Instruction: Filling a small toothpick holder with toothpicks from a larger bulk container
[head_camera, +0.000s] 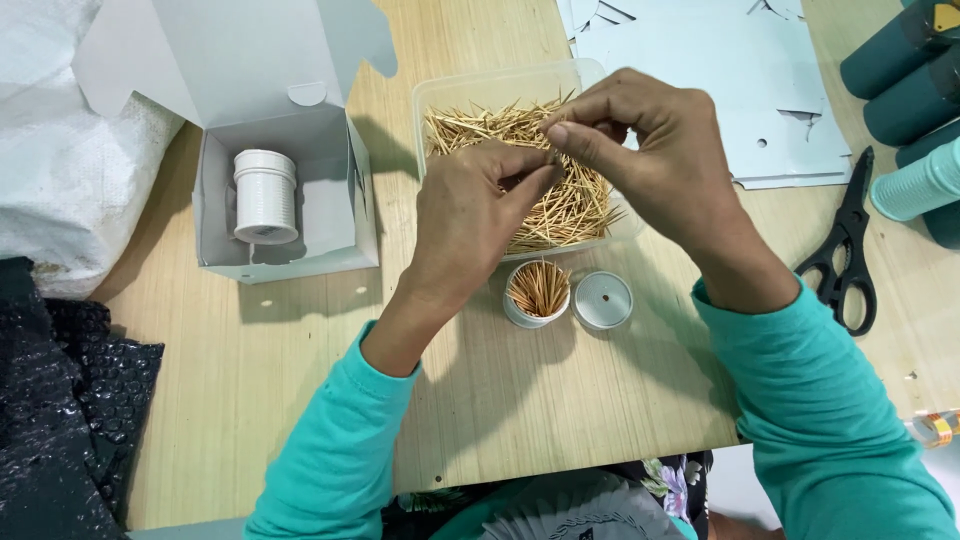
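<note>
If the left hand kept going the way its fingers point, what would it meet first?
The left hand points up-right, and its fingertips already meet the right hand; toothpicks pinched there can't be made out. Below lies the clear tub of toothpicks.

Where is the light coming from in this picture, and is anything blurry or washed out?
Head view: shadows of the open white box and both arms fall toward the near-left on the wooden table, so the light seems to come from the upper right. The white sack at left looks washed out. The left hand, right hand and toothpicks are sharp.
</note>
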